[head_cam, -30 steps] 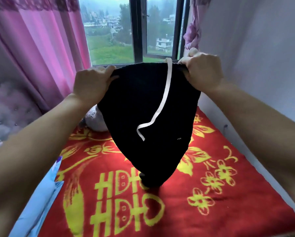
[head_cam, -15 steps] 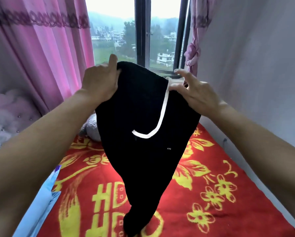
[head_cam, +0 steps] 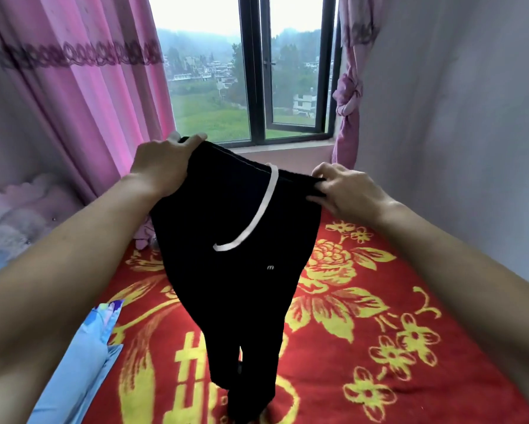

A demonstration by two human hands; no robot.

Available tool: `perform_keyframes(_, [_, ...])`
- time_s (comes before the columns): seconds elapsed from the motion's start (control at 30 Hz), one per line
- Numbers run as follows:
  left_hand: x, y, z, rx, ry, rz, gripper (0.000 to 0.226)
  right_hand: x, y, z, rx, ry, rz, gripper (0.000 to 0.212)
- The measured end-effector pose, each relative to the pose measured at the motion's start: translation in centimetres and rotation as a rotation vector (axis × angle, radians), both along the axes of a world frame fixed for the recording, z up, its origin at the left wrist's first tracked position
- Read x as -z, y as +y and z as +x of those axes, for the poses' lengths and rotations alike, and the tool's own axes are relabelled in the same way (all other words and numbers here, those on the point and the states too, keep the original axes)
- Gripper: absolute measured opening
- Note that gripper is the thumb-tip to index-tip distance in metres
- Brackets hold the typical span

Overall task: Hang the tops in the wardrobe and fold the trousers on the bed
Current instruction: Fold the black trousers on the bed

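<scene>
Over bed (head_cam: 410,301), hands-held trousers (head_cam: 235,255)

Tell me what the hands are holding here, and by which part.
Both hands hold the black trousers by the waistband: the left hand grips one end, the right hand pinches the other, and the legs hang down to the red blanket.

One head camera, no second view.
I look forward and down from head height, close over the bed (head_cam: 379,301), facing the window (head_cam: 257,87) at its far end.
</scene>
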State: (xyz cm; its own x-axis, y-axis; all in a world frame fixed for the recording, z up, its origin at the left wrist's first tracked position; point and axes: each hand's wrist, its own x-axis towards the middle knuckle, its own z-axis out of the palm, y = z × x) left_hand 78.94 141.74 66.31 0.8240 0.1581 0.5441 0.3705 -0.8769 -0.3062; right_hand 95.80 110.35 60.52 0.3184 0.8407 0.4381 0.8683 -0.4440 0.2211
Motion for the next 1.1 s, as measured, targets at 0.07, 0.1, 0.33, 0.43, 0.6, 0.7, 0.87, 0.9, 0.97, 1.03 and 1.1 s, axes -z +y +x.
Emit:
perform_keyframes(0.07, [0.7, 0.1, -0.5, 0.030, 0.009, -0.007, 0.057, -0.1, -0.2, 0.5, -0.023, 0.048, 0.152, 0.035])
perform_keyframes(0.1, [1.1, 0.0, -0.7, 0.050, 0.007, -0.025, 0.054, 0.0, -0.2, 0.6, -0.038, 0.072, 0.196, 0.034])
perform_keyframes(0.33, [3.5, -0.8, -1.1, 0.110, 0.014, -0.135, 0.029, -0.8, 1.2, 0.5, 0.077, 0.204, 0.242, 0.072])
perform_keyframes(0.43, [3.3, -0.9, -1.6, 0.212, -0.078, -0.177, 0.041, -2.8, 0.9, 1.1, 0.138, 0.110, 0.226, 0.047])
perform_keyframes(0.6, [0.1, -0.4, -0.9, 0.212, -0.323, -0.092, 0.061, -8.2, 0.6, 1.7, 0.167, -0.152, 0.472, 0.035])
perform_keyframes(0.7, [-0.6, -0.7, 0.4, 0.219, -0.406, -0.209, 0.043, -8.3, 0.5, 1.7, 0.247, -0.107, 0.532, 0.037])
perform_keyframes(0.87, [9.8, -3.8, 1.6, 0.141, -0.059, -0.632, 0.046, 3.4, -1.1, 1.0, 0.350, 0.238, 0.287, 0.026])
perform_keyframes(0.9, [13.4, -4.8, 1.4, 0.109, 0.041, -0.680, 0.047, 6.8, -1.8, 0.7, 0.405, 0.324, 0.179, 0.027])
perform_keyframes(0.97, [21.1, -7.0, 0.3, 0.060, 0.263, -0.745, 0.041, 13.9, -3.4, -0.5, 0.492, 0.444, -0.075, 0.027])
perform_keyframes(1.03, [28.6, -9.1, -1.4, 0.027, 0.450, -0.817, 0.032, 20.5, -5.2, -2.1, 0.552, 0.540, -0.299, 0.027])
perform_keyframes(1.1, [34.7, -11.0, -3.4, 0.018, 0.588, -0.841, 0.024, 25.9, -6.8, -3.9, 0.584, 0.630, -0.469, 0.030])
